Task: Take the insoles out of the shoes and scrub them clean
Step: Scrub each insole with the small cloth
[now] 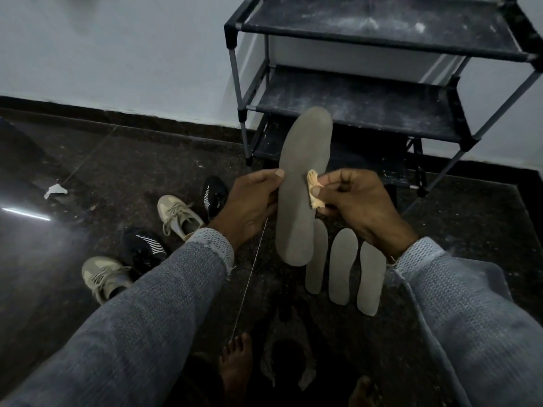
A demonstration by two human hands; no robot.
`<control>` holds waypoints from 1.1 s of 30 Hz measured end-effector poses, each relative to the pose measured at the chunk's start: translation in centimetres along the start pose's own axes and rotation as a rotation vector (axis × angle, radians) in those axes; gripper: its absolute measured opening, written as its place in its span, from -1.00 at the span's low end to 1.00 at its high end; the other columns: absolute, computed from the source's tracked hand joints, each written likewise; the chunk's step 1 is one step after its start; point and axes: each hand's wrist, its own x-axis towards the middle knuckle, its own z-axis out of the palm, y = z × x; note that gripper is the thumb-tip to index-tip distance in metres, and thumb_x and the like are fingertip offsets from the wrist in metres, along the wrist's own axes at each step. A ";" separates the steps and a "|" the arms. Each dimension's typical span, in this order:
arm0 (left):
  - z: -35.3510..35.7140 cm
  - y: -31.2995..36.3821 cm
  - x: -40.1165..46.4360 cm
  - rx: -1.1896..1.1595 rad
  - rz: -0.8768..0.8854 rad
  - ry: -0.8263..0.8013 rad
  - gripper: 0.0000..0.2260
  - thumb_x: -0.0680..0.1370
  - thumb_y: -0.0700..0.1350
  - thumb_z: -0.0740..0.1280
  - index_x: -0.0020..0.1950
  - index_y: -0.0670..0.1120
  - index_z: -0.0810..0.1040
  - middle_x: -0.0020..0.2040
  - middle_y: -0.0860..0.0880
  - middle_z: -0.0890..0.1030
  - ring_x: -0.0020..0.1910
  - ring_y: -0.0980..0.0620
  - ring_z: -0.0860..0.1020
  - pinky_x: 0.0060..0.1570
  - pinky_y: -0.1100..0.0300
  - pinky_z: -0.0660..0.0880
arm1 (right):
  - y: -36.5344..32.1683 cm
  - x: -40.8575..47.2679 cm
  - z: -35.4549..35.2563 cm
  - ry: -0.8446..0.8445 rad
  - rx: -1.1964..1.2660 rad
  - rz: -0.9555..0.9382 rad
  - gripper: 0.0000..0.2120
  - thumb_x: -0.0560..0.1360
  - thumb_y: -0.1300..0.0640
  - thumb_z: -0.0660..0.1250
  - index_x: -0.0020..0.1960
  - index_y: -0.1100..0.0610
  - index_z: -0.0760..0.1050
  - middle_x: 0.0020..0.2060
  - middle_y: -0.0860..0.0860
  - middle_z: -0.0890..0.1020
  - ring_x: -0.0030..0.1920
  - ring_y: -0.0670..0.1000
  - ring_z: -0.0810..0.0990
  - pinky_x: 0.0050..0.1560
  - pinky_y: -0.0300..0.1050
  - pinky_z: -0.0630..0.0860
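Insole (302,183) partly hides one floor insole (317,259); right hand (355,201) pinches cloth (316,189).

Held insole (302,183): plain grey.
Cloth scrap (315,188) against it: pale tan-orange.
Three insoles on floor (343,265): same grey, unpatterned.
Near sneaker (101,276) and far sneaker (176,214): beige, with beige laces.
Near knit shoe (145,245) and far knit shoe (214,195): black, white stripes.
Sleeves (164,292): grey-blue, mesh-textured knit, lighter at the cuffs.
Shoe rack (355,113): black shelves with whitish dust streaks, grey poles.
Floor (147,160): dark, speckled.
Wall (117,54): pale grey-white.
Crumpled scrap (55,190): white.
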 end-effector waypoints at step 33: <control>-5.9 -18.2 9.6 0.250 -0.265 0.212 -0.90 0.59 -0.33 0.25 -0.08 -0.17 0.50 -0.16 -0.13 0.59 -0.26 0.00 0.58 -0.39 0.30 0.56 | 23.4 7.8 4.3 0.072 -0.156 0.299 -0.79 0.43 0.22 0.47 -0.30 -0.03 0.57 -0.22 0.05 0.69 -0.13 0.13 0.67 -0.05 0.21 0.62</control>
